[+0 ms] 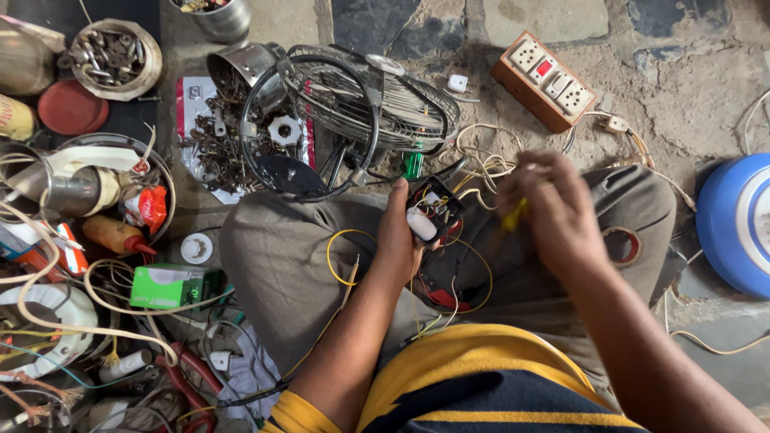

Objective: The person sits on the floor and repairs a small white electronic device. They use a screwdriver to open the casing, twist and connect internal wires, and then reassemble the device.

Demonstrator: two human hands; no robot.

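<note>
Head view: left hand (399, 232) gripping black switch box (433, 210) over lap; right hand (553, 210) pinching yellow tool (515, 215) just right; fan guard (353, 112) farther off.

Small black electrical housing (433, 210), open face up, at frame centre over the person's lap. White cylindrical capacitor (420, 224) lies inside at lower left; yellow, red and white leads trail out below. Yellow-handled tool (515, 213), blurred, sits just right of it.

left hand (399, 236) grips small black wired box (433, 210) over lap | right hand (549, 210) holds yellow tool (514, 215) beside it | wire fan guard (353, 112) far
</note>
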